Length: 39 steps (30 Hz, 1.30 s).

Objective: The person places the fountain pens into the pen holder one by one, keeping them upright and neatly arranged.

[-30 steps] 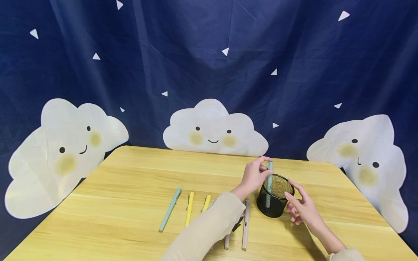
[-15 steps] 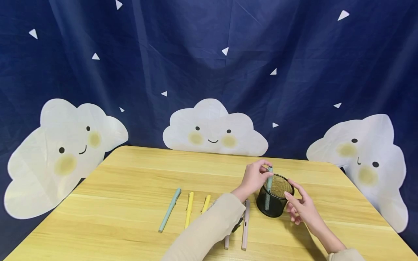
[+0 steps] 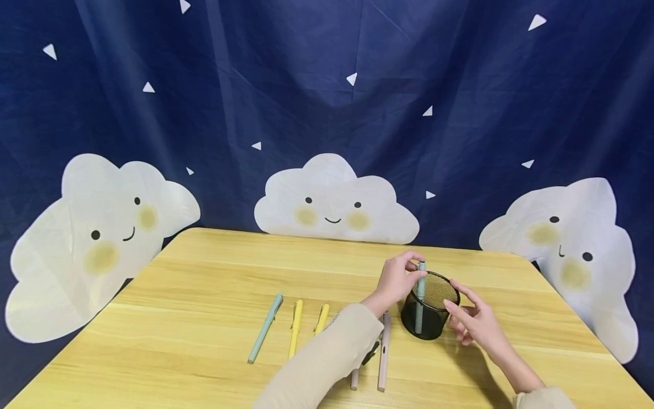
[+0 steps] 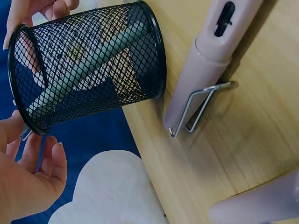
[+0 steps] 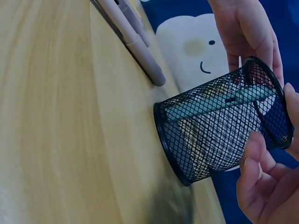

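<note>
A teal pen (image 3: pixel 421 289) stands nearly upright inside a round black mesh pen holder (image 3: pixel 434 329), its lower end near the bottom and its top above the rim. My left hand (image 3: pixel 395 284) pinches that top between thumb and fingers. On the holder's other side, my right hand (image 3: pixel 477 324) grips the rim, thumb at the near side and forefinger at the far side. The right wrist view shows the teal pen (image 5: pixel 210 106) through the mesh, leaning along one wall.
Left of the holder lie another teal pen (image 3: pixel 265 329), two yellow pens (image 3: pixel 296 329) and lilac pens (image 3: pixel 384 355), partly hidden by my left sleeve (image 3: pixel 322 358). A dark blue curtain (image 3: pixel 306 68) with clouds hangs behind the wooden table (image 3: pixel 204 272).
The teal pen has sunk deeper into the holder, and my left hand has come down slightly with it. My right hand keeps its place at the rim.
</note>
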{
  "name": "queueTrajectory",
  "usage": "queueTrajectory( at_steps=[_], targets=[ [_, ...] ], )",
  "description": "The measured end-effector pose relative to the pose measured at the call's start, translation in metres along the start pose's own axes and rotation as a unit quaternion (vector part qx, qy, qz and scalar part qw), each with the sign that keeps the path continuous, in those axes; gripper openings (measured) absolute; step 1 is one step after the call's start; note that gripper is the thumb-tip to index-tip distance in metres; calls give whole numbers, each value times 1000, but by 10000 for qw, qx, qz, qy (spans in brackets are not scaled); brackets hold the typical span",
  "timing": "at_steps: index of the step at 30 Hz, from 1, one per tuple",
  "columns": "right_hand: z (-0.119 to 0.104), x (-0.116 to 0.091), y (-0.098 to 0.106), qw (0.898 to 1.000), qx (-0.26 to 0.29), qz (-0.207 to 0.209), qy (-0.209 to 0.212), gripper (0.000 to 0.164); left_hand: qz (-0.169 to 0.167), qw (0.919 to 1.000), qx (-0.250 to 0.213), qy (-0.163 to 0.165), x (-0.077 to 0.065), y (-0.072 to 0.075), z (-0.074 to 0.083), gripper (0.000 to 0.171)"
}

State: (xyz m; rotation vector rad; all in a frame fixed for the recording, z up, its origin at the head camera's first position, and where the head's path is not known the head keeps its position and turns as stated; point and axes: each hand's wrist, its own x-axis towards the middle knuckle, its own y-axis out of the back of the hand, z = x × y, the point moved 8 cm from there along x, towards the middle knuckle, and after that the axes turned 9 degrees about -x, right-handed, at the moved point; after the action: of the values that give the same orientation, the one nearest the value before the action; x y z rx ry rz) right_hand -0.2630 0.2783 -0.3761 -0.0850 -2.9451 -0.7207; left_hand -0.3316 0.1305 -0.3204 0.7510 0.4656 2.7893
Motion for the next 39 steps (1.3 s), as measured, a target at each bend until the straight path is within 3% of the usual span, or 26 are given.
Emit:
queueTrajectory(
  at_steps=[4,10,15,19,28,39],
  targets=[
    [-4,2,5,9985,-386,169,339,52,-4,10000,30,-57,0,1,1,20],
    [-8,5,10,9872,-1138,538,980,50,4,9999,66,-129,0,0,-1,21],
    [-23,3,10,9797,-1271,669,1398,47,-27,9998,120,-138,0,0,0,22],
    [-25,3,9,9834,-1090,548,1340,47,-113,9998,89,-118,-1,-1,0,24],
    [-28,1,10,9755,-1129,672,1763,47,-243,9996,63,-138,-3,-4,-1,26],
    [-20,1,10,9767,-1254,792,1550,58,-55,9996,-181,-187,-3,1,-3,20]
  ],
)
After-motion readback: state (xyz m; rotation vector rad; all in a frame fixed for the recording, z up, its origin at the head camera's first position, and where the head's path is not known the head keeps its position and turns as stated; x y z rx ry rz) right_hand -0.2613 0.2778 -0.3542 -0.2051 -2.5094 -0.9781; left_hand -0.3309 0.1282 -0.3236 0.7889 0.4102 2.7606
